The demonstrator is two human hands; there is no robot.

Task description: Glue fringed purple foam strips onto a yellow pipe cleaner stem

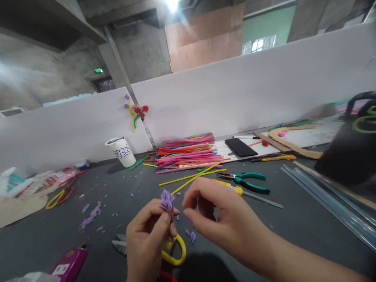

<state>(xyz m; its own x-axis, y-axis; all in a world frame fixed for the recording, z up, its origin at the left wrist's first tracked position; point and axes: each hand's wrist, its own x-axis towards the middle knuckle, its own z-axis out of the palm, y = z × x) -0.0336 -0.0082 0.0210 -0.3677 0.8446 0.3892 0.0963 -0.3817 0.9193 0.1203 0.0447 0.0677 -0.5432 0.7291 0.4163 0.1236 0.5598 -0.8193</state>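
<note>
My left hand (151,235) pinches a small purple flower (167,200) made of thin petal-like pieces, its tuft pointing up; its lower end is hidden by the fingers. Just to the right, my right hand (217,211) is curved with thumb and fingertips apart and nothing visible between them. Beneath the left hand lie scissors, with a yellow handle loop (182,250) showing and the blades (120,244) poking out to the left. Loose purple petals (190,236) rest on the dark table between the hands, and more purple scraps (91,216) lie to the left.
Behind the hands are a bundle of coloured pipe cleaners (188,154), teal-handled pliers (249,181), a yellow-handled tool (235,190) and a phone (241,147). A white cup (122,152) stands back left; a purple device (70,264) lies front left. Clear rods (329,203) are at right.
</note>
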